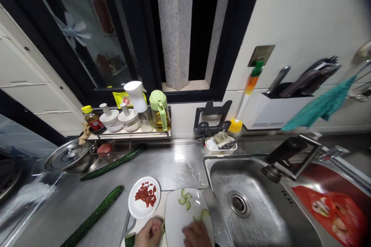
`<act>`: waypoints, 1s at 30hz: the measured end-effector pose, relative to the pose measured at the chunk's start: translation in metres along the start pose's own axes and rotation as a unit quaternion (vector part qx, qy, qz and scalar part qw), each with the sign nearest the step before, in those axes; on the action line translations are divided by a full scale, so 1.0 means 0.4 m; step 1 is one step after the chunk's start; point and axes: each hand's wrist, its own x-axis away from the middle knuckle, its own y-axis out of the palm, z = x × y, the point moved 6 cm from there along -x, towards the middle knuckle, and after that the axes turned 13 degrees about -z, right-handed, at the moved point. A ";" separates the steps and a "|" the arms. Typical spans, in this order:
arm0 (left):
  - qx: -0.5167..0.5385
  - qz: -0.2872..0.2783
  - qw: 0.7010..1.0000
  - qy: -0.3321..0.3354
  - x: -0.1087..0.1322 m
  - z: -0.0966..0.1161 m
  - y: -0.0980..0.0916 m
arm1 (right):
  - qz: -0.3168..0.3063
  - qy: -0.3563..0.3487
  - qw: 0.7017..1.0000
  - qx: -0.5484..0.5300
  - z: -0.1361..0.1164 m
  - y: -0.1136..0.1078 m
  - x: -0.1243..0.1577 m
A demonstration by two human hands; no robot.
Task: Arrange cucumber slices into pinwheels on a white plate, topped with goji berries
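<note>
My left hand (150, 233) is at the bottom edge, fingers curled in a pinch beside the left rim of a white oval plate (174, 216); what it pinches is too small to make out. My right hand (196, 234) rests on the near end of that plate, knuckles up, fingers bent down and mostly hidden. Three thin cucumber slices (185, 199) lie fanned on the plate, with another slice (204, 213) near its right rim. A small round plate (136, 204) holding red goji berries (147, 193) sits just left of it.
Two long cucumbers (95, 216) (114, 163) lie on the steel counter at left. A pot lid (69, 155) and a condiment rack (127, 123) stand behind them. The sink (246, 197) and faucet (290, 154) are at right, with a red basin (327, 204) beyond.
</note>
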 end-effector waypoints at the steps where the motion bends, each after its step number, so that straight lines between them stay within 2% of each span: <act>1: 0.030 -0.026 0.999 0.006 -0.003 0.007 0.012 | -0.015 -0.008 0.999 -0.032 0.000 0.002 -0.015; 3: 0.084 -0.074 0.994 0.017 -0.007 0.026 0.042 | -0.042 -0.009 0.994 -0.105 -0.002 -0.001 -0.043; 6: 0.140 -0.126 0.982 0.034 -0.012 0.058 0.091 | -0.054 0.057 0.973 -0.219 0.005 -0.022 -0.071; 10: 0.207 -0.156 0.965 0.027 -0.018 0.085 0.131 | -0.064 0.177 0.927 -0.323 0.024 -0.058 -0.069; 12: 0.233 -0.170 0.958 0.008 -0.018 0.096 0.142 | -0.072 0.202 0.916 -0.339 0.033 -0.074 -0.061; 14: 0.264 -0.207 0.941 -0.040 -0.010 0.110 0.158 | -0.075 0.209 0.912 -0.343 0.042 -0.082 -0.053; 16: 0.322 -0.248 0.906 -0.121 0.007 0.128 0.183 | -0.066 0.215 0.912 -0.342 0.055 -0.079 -0.043; 19: 0.391 -0.246 0.858 -0.223 0.037 0.168 0.210 | -0.044 0.222 0.916 -0.331 0.074 -0.063 -0.024; 21: 0.423 -0.238 0.835 -0.259 0.050 0.195 0.225 | -0.040 0.225 0.918 -0.323 0.082 -0.056 -0.011; 24: 0.469 -0.244 0.808 -0.262 0.052 0.221 0.245 | -0.036 0.236 0.919 -0.315 0.090 -0.066 0.008; 27: 0.480 -0.241 0.807 -0.246 0.034 0.215 0.259 | -0.043 0.244 0.915 -0.318 0.098 -0.079 0.024; 30: 0.459 -0.241 0.833 -0.195 0.005 0.196 0.274 | -0.053 0.274 0.910 -0.306 0.122 -0.060 0.039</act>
